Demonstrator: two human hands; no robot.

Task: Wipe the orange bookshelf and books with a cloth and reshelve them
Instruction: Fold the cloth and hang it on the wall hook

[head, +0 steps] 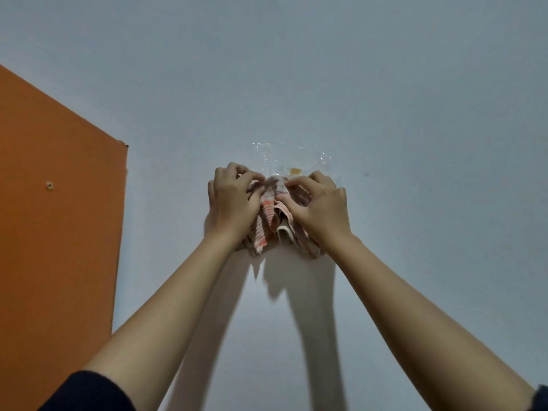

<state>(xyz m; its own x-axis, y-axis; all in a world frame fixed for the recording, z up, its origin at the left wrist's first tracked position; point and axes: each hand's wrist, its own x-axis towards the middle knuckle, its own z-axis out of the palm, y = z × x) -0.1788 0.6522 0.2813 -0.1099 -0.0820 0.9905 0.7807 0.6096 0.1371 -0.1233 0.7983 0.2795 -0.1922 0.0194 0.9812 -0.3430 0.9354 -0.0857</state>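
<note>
Pale wall beside orange bookshelf; left hand, right hand grip cloth.

I log the cloth as a thin woven textile, matt and limp in its folds, striped, with a stitched hem showing at its lower edge. The orange bookshelf panel reads as smooth, matt board, probably laminate, with one small pale fastener head set in it whose material I cannot tell. The wall is smooth matt paint, the piece stuck to it is clear glossy plastic catching highlights, and the sleeve is dark matt fabric.
</note>
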